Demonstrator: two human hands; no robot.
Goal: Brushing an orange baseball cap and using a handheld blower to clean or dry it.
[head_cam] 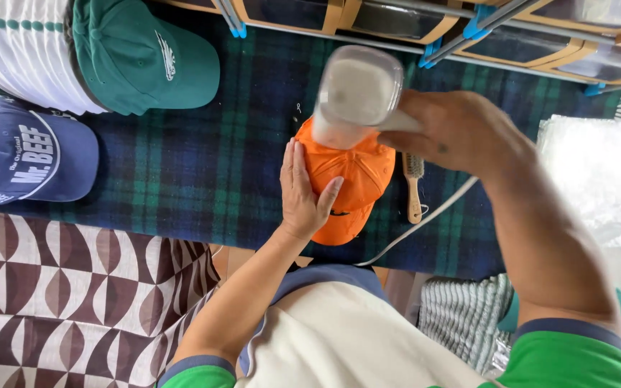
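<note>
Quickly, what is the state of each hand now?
Left hand: open, flat on the orange cap.
Right hand: closed, holding a white corded appliance over the cap.

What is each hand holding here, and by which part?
The right hand grips a white corded appliance by its handle end. The left hand lies flat on the orange cap, steadying rather than gripping.

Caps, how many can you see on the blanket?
3: an orange cap under the left hand, a green cap upper left, a navy cap at the left edge. Others may be hidden.
</note>
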